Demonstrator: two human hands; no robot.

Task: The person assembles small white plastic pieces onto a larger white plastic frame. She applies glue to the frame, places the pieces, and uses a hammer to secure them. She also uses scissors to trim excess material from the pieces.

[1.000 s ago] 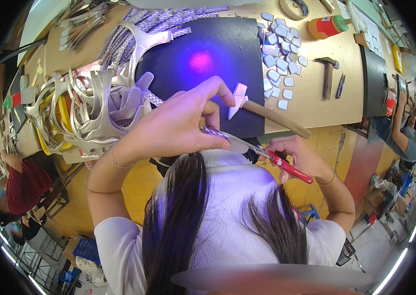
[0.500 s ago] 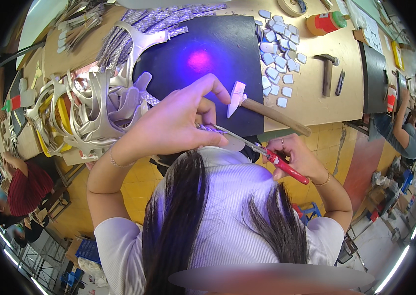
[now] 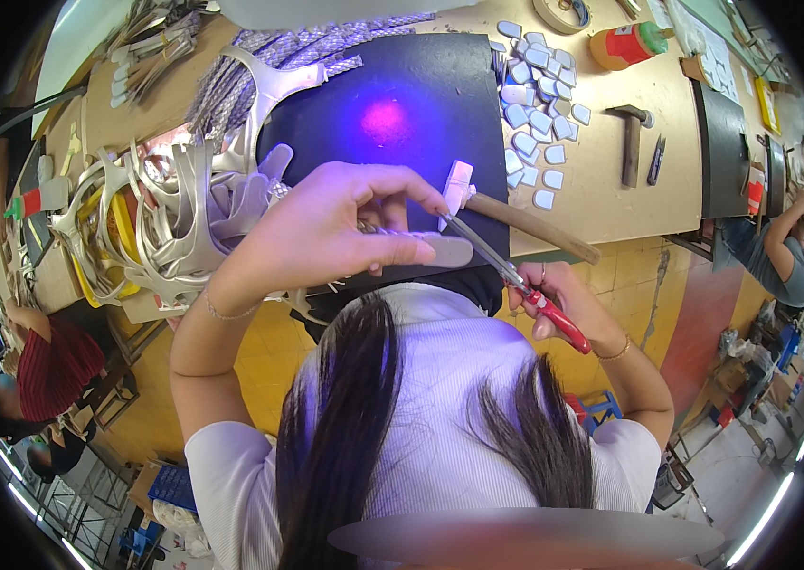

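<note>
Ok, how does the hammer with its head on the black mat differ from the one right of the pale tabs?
The near hammer lies slanted, with its head on the black mat; the far hammer lies on the tan table, handle toward the person. The near hammer's handle looks lighter and longer; the far hammer's looks darker and shorter. Both have wooden-looking handles.

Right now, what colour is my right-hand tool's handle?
The handle is red; see the head view.

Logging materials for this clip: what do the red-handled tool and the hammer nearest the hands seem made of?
Red-handled tool: glossy grip, probably plastic; grey, shiny working end suggests metal. Hammer: dull brown handle, likely wood by colour; pale head, probably metal, though glare obscures its finish.
</note>
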